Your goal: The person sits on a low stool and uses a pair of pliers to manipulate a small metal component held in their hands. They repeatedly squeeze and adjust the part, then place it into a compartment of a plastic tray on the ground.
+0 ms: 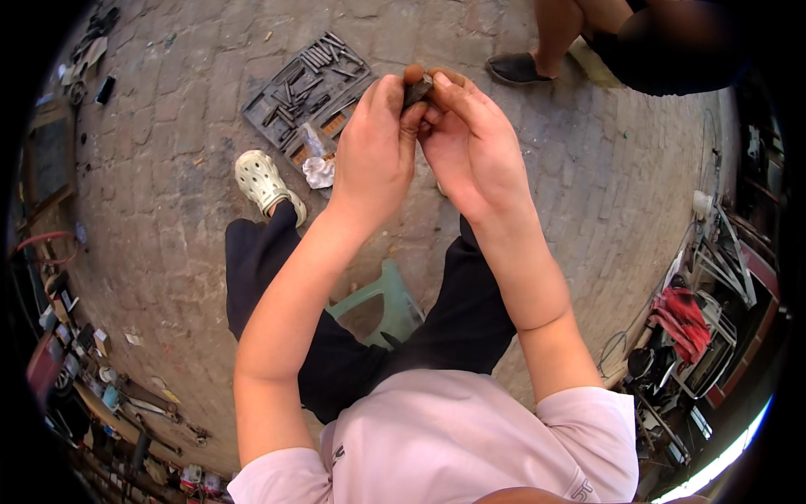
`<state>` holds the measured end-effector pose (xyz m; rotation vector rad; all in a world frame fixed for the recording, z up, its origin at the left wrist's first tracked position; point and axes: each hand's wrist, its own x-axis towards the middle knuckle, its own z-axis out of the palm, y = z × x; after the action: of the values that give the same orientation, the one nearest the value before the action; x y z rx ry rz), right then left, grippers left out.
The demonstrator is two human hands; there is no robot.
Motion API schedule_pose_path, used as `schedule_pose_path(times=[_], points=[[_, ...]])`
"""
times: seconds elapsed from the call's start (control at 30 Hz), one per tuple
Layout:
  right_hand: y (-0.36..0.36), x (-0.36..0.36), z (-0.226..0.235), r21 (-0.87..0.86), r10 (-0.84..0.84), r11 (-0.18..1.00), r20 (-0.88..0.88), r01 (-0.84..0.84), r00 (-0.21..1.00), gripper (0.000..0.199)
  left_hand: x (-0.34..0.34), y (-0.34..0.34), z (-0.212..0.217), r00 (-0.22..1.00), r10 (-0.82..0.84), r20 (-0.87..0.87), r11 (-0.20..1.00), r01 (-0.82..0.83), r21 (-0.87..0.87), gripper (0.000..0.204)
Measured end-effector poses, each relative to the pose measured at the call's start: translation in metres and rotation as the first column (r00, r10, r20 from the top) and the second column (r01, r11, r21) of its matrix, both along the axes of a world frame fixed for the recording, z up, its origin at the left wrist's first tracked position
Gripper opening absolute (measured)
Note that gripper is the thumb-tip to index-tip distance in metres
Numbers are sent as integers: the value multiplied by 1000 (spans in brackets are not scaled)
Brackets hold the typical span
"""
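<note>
Two grips [374, 149] [476, 153] on dark piece [417, 90]

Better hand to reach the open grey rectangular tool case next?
Left, likely: the left hand appears nearer the case, the right hand farther off. Both hold the small dark metallic-looking piece.

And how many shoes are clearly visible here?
2: the wearer's pale left clog, left of centre, and a co-worker's dark shoe, near the top, right of centre. Others may be hidden.

pale pink shirt [445, 428] worn, short sleeves [281, 480] attached, dark trousers [449, 315] worn, cream clog [257, 178] pierced with holes
</note>
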<state>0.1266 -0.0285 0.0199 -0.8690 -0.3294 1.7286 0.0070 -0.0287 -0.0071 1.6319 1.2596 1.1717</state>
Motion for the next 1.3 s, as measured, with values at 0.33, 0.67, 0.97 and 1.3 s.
schedule_pose_path(times=[0.33, 0.67, 0.97, 1.3], points=[[5, 13, 13, 66, 68, 995, 20, -69, 997, 17, -20, 4, 9, 841, -117, 528, 864, 349, -364, 19], [5, 6, -1, 227, -19, 972, 356, -67, 934, 18, -23, 13, 18, 743, 48, 667, 906, 249, -343, 20], [0, 3, 0, 324, -84, 941, 494, -94, 866, 19, -26, 10, 13, 834, 42, 550, 951, 135, -278, 15], [2, 3, -2, 385, -71, 904, 569, -189, 819, 17, -29, 4, 13, 933, 91, 349, 987, -37, -156, 11]])
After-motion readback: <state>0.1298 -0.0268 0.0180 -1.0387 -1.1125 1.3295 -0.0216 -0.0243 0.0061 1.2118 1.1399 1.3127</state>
